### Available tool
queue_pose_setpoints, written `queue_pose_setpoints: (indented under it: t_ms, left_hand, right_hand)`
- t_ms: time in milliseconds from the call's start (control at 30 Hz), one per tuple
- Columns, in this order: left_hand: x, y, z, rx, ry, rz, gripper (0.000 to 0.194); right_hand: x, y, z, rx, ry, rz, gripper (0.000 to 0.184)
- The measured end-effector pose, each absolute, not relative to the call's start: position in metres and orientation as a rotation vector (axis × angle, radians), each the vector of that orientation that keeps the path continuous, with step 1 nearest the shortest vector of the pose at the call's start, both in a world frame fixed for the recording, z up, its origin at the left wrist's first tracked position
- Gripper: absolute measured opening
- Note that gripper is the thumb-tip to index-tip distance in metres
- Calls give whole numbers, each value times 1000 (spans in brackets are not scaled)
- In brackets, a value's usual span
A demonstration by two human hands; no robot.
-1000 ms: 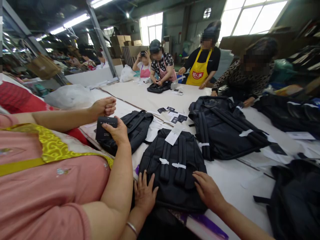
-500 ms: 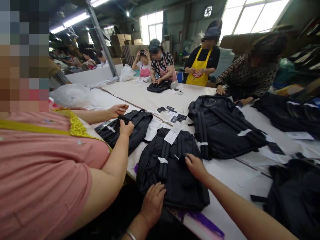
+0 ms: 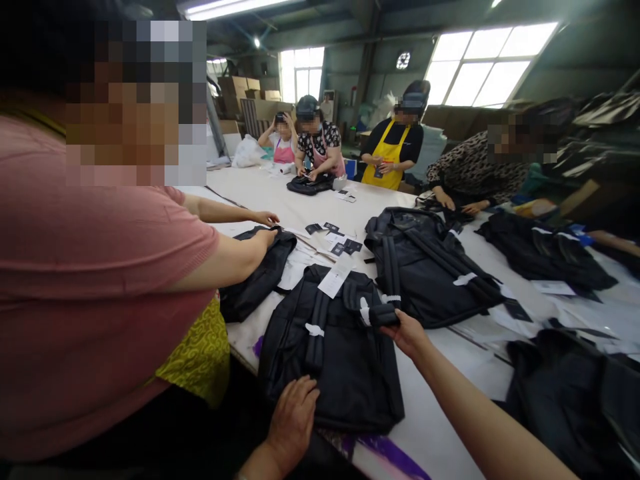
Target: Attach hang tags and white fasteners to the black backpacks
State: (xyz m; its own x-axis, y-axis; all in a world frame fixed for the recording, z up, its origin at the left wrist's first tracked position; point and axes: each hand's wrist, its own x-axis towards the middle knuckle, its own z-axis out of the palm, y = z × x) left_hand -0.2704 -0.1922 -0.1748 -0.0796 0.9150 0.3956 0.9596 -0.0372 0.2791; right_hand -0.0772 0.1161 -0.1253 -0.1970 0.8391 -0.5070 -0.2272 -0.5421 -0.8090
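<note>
Head view: right arm reaches in from the lower right, right hand (image 3: 406, 331) pinching the loose end of one shoulder strap (image 3: 383, 315), lifted sideways off the near backpack (image 3: 345, 380). That backpack lies straps-up on the worktop (image 3: 440, 373), right in front of the wearer. Left hand (image 3: 296, 408) bent over its lower left edge, fingers together; thumb hidden, can't tell if it grips. Counts: two straps on it, two white wraps (image 3: 315, 329), one on each; one white tag (image 3: 336, 277) near the top. One larger backpack (image 3: 430, 267) just beside, to the right. One pink-shirted co-worker (image 3: 100, 280) at left.
</note>
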Motion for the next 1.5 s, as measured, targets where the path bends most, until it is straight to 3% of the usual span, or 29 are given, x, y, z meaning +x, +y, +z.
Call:
queue_pose_setpoints:
  t_ms: [200, 300, 433, 533, 600, 733, 900, 1000, 1100, 1233, 1333, 1500]
  left_hand:
    - [-273, -193, -179, -2096, -2053, -780, 40]
    - [-268, -182, -165, -2077, -2200, -964, 33]
    - [-250, -137, -121, -1892, -2776, -1506, 24]
    - [-233, -89, -96, -1367, -3223, -2214, 43]
    - [-223, -60, -94, -1064, -3335, -2469, 55]
    - [-212, -31, -125, -951, -3361, -2182, 48]
    - [-207, -32, -163, -929, -3318, -1813, 46]
    - [-201, -35, -162, -1014, -3306, -1620, 48]
    - [-196, -33, -150, -1233, -3135, -1146, 52]
    - [-209, -16, -141, -1687, -2988, -489, 27]
    - [-228, 2, -150, -1812, -3110, -391, 25]
    - [-247, 12, -164, -1723, -3192, -629, 23]
  right_hand:
    - [-64, 116, -125, -1336, -740, 1748, 10]
    - [-57, 113, -117, -1311, -837, 1684, 18]
    - [-56, 95, -104, -1222, -1077, 1616, 35]
    - [-60, 66, -101, -1039, -1626, 1395, 36]
    - [-60, 44, -104, -724, -2146, 1166, 35]
    - [-49, 27, -115, -236, -2680, 1043, 33]
    - [-48, 71, -128, -671, -2533, 1133, 32]
    - [-70, 92, -132, -817, -2696, 956, 31]
    - [-94, 95, -135, -879, -2878, 743, 29]
    - [-113, 92, -142, -914, -2938, 723, 25]
    - [-121, 95, -145, -931, -2972, 759, 24]
    - [-139, 102, -148, -982, -2948, 897, 19]
